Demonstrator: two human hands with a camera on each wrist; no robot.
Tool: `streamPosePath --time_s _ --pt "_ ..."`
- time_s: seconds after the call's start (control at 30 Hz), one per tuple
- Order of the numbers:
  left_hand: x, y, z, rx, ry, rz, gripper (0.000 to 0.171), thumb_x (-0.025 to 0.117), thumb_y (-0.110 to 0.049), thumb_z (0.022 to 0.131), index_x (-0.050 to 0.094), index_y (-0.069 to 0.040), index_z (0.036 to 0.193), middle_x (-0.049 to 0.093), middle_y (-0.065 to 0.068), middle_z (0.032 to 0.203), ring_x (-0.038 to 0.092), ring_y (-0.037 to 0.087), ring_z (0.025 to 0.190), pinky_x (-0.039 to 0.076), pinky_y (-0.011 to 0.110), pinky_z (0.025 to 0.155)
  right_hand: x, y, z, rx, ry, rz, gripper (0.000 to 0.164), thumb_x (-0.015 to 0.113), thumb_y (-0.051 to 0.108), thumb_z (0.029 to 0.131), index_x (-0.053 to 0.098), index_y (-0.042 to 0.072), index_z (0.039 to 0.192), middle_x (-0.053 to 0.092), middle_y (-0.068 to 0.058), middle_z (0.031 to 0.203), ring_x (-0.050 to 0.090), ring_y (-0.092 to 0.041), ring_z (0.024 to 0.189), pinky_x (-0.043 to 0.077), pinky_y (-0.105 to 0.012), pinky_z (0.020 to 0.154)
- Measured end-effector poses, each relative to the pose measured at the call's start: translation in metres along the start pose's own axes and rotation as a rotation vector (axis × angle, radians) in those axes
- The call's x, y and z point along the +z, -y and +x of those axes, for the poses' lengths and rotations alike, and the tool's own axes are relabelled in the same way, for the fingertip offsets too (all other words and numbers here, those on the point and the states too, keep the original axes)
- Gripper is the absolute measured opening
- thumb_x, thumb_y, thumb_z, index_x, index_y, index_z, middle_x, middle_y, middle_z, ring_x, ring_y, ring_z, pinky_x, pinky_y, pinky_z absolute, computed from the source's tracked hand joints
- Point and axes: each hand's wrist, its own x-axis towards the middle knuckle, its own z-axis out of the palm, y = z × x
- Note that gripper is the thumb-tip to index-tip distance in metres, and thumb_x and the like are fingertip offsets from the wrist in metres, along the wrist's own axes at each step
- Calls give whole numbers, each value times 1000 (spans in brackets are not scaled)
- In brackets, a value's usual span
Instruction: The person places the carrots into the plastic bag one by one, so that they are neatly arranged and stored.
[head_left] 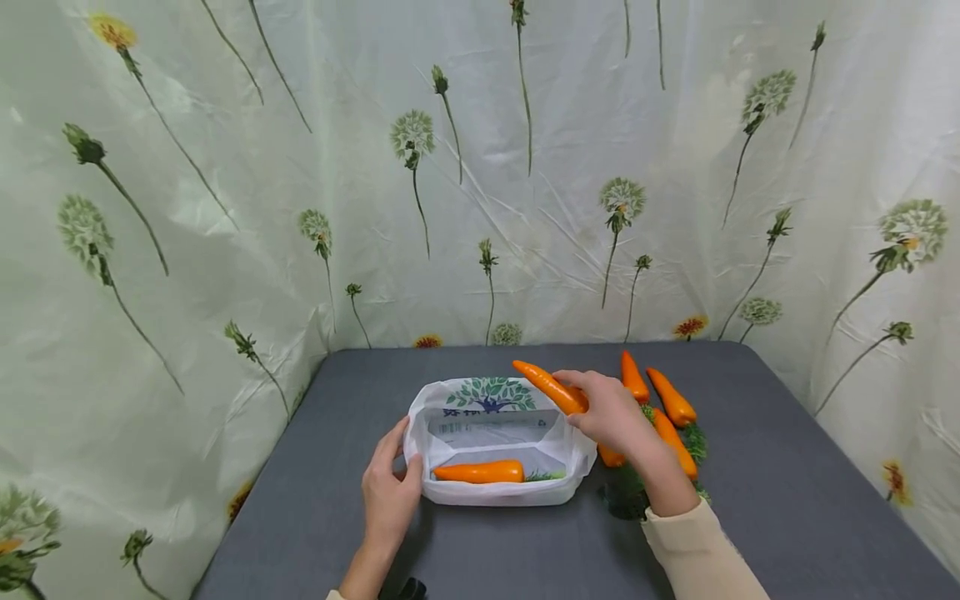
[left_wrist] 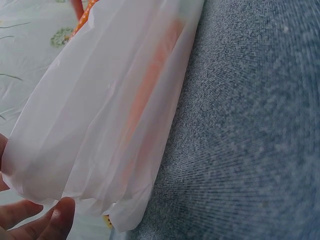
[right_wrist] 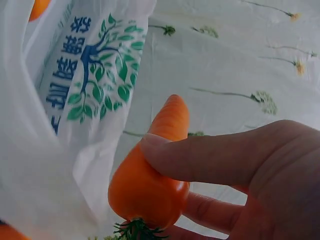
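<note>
A white plastic bag (head_left: 491, 497) with a green tree print stands open-mouthed on the dark grey table. Inside it, along the near wall, lies an orange carrot (head_left: 480, 472) with its green top to the right. My left hand (head_left: 390, 496) holds the bag's left end, thumb and fingers on the plastic. Over the bag's right rim, my right hand (head_left: 611, 412) grips another carrot (right_wrist: 150, 187) between thumb and fingers. Its tip points up and left in the head view; the right wrist view shows its green top at the bottom.
Several more carrots (head_left: 672, 398) with green tops lie on the table (head_left: 757, 483) to the right of the bag, partly hidden by my right arm. A small black object (head_left: 412, 589) shows at the bottom edge. A dandelion-printed curtain (head_left: 525, 208) hangs behind the table.
</note>
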Motion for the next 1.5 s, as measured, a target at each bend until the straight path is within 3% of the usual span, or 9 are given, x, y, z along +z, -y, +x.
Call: streamPosePath --time_s 0.27,0.63,0.83,1.13,1.5 --pt "2 -1 1 23 -12 10 59 69 1 87 59 -18 142 61 -2 134 63 17 102 58 28 65 19 15 2 -42 55 4 64 81 1 80 63 23 138 65 -1 111 59 -17 86 54 -37 74" --pt "1 0 2 38 -11 45 59 70 1 86 59 -17 142 61 -1 134 64 19 101 58 28 65 37 33 6 -203 136 -45 61 78 -4 81 66 23 135 65 6 124 60 -16 104 54 -37 83" --pt "0 2 0 32 -20 53 58 70 1 86 60 -18 141 61 -1 135 63 18 101 57 27 62 41 47 8 -304 144 -97 59 77 -2 82 66 23 134 66 6 112 57 -14 92 52 -30 74" --pt "2 1 1 3 -6 84 58 69 -2 88 59 -20 142 59 -3 136 62 16 101 57 25 63 54 47 14 -324 235 -57 62 71 -5 82 65 25 136 62 10 105 50 -13 77 45 -26 60" --pt "2 0 -1 37 -17 52 60 71 1 86 60 -19 141 60 -1 135 65 19 102 57 25 64 68 34 19 -294 295 -10 57 72 -3 86 65 24 136 64 5 129 58 -16 110 52 -35 88"
